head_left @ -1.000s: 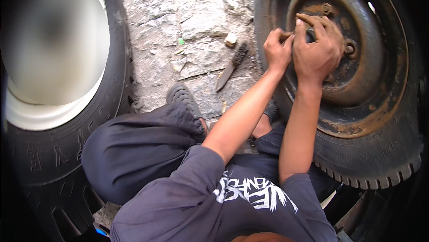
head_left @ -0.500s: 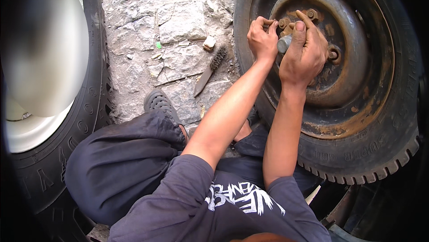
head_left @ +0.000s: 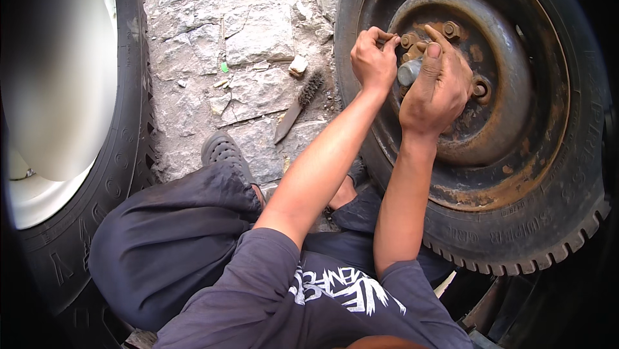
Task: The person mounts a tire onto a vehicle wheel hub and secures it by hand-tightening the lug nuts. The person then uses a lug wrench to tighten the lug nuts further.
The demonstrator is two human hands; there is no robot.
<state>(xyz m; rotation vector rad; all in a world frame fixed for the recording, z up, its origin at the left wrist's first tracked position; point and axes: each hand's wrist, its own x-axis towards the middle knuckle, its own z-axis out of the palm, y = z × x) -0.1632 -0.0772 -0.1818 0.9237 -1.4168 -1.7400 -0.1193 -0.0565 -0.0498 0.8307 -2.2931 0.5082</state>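
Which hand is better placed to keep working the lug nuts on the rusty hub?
Probably the left hand: its fingertips already pinch at a lug nut. The right hand is occupied gripping a grey cylindrical tool.

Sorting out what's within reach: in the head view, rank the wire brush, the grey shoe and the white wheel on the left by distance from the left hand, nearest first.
From the left hand:
1. Wire brush, on the stone ground just left of it.
2. Grey shoe, lower left, by the knee.
3. White wheel, far left edge.

Rust-brown steel wheel rim (head_left: 509, 155) in black treaded tyre (head_left: 567, 220); grey cracked stone paving (head_left: 251, 33); dark grey printed T-shirt (head_left: 271, 297)
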